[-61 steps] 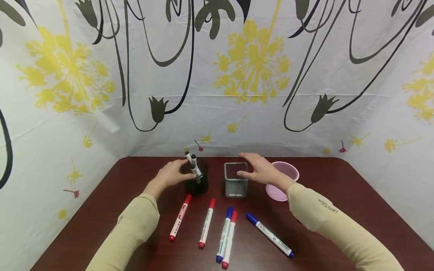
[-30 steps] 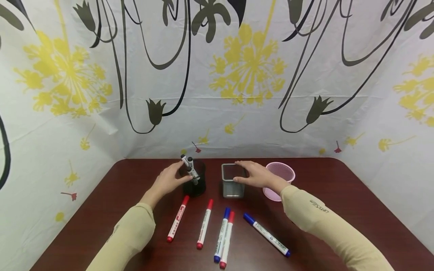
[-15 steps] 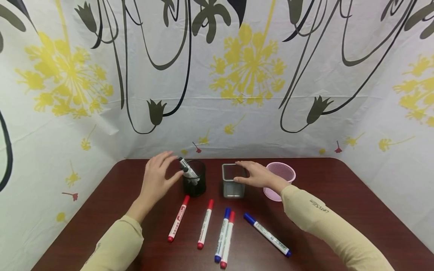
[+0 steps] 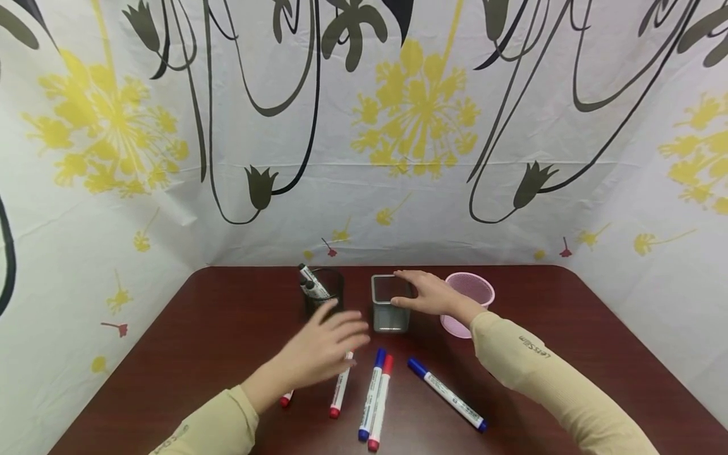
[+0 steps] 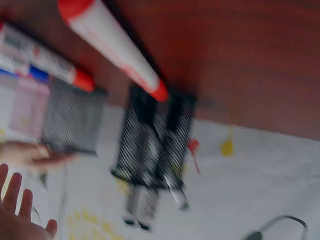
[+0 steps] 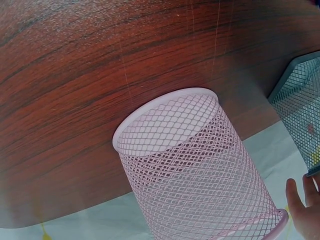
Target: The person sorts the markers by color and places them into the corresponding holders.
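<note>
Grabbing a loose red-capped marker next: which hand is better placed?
Probably the left hand: it looks empty and hovers by two red-capped markers. The right hand is farther, at the square holder.

You've got a white, creased sheet (image 4: 341, 145) behind & on both L/R sides, printed w/ big yellow dandelion-like blooms (image 4: 418, 104), dk olive-grey tulip shapes (image 4: 260, 188) on curling stems, plus sm. red sprigs (image 4: 330, 248) near the bottom. Below, you're facing a dk reddish-brown, wood-grain tabletop (image 4: 546, 303) w/ rounded far corners. Your light's soft, w/ a faint sheen on the wood.
</note>
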Demonstrator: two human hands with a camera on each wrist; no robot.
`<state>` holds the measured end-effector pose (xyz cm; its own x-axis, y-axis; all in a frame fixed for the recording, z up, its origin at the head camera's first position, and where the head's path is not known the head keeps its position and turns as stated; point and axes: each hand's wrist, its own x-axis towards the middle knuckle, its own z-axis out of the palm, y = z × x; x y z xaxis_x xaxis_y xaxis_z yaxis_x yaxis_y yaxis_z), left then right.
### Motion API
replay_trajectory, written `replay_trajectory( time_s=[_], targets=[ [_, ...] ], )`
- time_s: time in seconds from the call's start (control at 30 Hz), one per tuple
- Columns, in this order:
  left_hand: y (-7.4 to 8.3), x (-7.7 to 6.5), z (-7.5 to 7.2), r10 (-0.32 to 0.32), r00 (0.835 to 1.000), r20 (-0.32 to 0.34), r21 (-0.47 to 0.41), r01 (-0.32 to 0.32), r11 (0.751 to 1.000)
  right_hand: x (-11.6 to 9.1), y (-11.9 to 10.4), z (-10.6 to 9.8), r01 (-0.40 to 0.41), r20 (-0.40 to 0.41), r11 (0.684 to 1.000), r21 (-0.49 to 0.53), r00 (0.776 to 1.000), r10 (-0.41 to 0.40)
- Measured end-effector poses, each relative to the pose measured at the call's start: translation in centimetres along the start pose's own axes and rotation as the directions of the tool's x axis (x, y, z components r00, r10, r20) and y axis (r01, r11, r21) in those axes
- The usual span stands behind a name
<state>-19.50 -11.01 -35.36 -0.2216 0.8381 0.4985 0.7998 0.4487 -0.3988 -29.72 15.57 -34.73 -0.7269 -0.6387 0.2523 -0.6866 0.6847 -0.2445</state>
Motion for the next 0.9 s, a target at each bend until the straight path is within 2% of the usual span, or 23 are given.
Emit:
replay_trajectory(
  time_s=[0.1, 0.2, 0.37, 0.57, 0.9],
  targets=[
    [1.5, -0.3, 1.1, 0.082, 0.994, 0.074, -0.023, -0.081, 0.996, 0.0, -0.2, -0.1, 0.009, -0.006, 1.000, 0.000, 1.000, -0.009],
    [2.7, -0.8, 2.2, 0.154, 0.980, 0.127, -0.028, -0.152, 0.988, 0.0, -0.2, -0.1, 0.009, -0.006, 1.000, -0.001, 1.000, -0.009],
    [3.8, -1.3, 3.2, 0.219, 0.958, 0.184, -0.009, -0.222, 0.975, 0.1, -0.2, -0.1, 0.012, -0.006, 1.000, -0.003, 1.000, -0.012],
    [4.6, -1.1, 3.7, 0.243, 0.945, 0.220, -0.014, -0.246, 0.969, 0.0, -0.3, -0.1, 0.010, -0.009, 1.000, -0.006, 1.000, -0.010],
    [5.2, -0.8, 3.6, 0.276, 0.922, 0.273, -0.056, -0.272, 0.961, -0.2, -0.2, 0.0, -0.015, -0.004, 1.000, -0.005, 1.000, 0.015]
  ],
)
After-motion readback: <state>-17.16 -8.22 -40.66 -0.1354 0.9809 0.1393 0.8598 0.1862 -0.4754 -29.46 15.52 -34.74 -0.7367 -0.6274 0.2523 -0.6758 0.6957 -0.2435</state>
